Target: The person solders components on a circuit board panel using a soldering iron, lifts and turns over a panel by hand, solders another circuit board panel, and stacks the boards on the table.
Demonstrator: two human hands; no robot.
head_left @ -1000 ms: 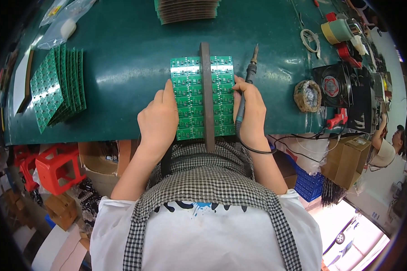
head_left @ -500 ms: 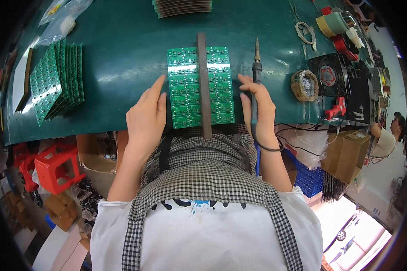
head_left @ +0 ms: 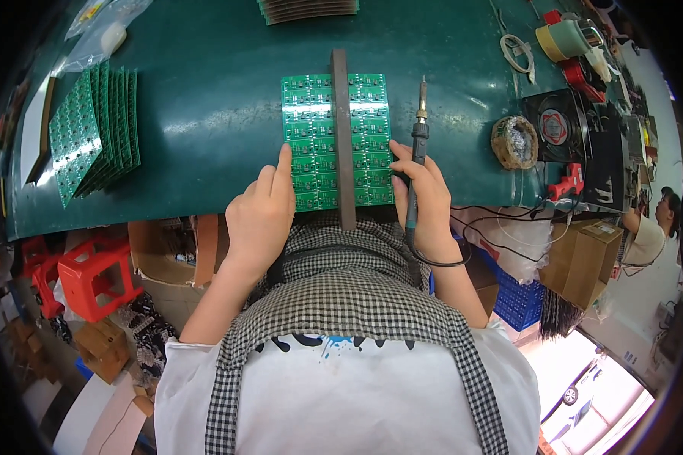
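A panel of green circuit boards (head_left: 303,144) lies flat near the table's front edge. Across its middle rests a long dark bar (head_left: 343,144), running from the far side toward me. My left hand (head_left: 262,216) is at the panel's left edge, its index finger stretched along that edge and apparently touching it, with nothing seen in its grasp. A soldering iron (head_left: 420,136) is held in my right hand (head_left: 431,205), tip pointing away from me. Fingertips of that hand meet the panel's right edge.
A fanned stack of circuit panels (head_left: 80,144) stands at left, another stack (head_left: 309,9) at the far edge. To the right are a round tin (head_left: 514,142), a black fan (head_left: 558,125), a red tool (head_left: 567,182) and a cable coil (head_left: 517,58). The iron's cord (head_left: 440,264) loops below my wrist.
Both hands have moved inward to the panel's side edges, the left also nearer to me. The soldering iron has shifted left and toward me with my right hand. The panel has moved slightly.
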